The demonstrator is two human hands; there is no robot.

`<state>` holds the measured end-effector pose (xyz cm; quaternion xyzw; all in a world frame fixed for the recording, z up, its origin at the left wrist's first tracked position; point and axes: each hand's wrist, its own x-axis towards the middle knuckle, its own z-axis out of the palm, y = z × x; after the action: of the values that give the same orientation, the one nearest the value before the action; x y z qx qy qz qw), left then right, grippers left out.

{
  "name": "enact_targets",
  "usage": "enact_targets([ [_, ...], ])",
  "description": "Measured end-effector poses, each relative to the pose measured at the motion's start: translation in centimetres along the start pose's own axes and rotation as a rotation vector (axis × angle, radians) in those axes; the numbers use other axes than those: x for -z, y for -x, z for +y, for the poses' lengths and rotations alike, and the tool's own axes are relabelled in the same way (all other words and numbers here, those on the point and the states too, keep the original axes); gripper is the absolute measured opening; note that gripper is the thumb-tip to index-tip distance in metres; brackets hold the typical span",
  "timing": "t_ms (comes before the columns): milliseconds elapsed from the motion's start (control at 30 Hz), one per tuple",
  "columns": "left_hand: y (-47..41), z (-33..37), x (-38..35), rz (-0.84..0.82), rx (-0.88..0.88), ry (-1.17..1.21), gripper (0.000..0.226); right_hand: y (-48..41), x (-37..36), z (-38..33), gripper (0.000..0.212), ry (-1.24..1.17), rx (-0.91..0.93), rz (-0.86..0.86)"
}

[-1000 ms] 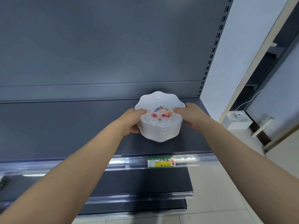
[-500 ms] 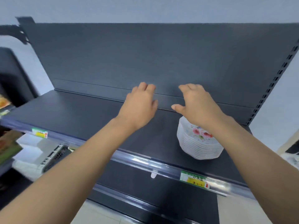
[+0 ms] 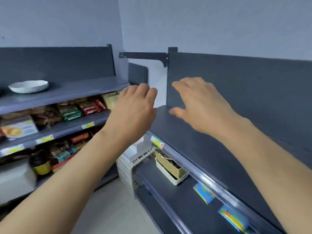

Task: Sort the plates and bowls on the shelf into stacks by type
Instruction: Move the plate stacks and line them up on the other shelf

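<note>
Grey walls meet in a corner behind two dark shelf units. On my right, the right shelf runs toward that corner. On my left, the left top shelf stands over rows of snack packs. I see both arms reaching forward. My left hand hovers palm down over the gap between the units, fingers loosely bent, holding nothing. My right hand hangs above the corner end of the right shelf, fingers spread and relaxed, also holding nothing. A basket sits on the lower right shelf. The white bowl rests upright on the left top shelf, well apart from both hands.
</note>
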<state>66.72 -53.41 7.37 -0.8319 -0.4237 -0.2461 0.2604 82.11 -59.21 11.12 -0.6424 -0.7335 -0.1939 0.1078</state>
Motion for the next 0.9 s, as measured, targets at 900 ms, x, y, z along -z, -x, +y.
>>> enact_targets([
  [900, 6.2, -34.9, -7.3, -0.085, 0.551, -0.561, 0.022, -34.0, -12.5, -27.3, 0.034, -0.284, 0.667, 0.176],
])
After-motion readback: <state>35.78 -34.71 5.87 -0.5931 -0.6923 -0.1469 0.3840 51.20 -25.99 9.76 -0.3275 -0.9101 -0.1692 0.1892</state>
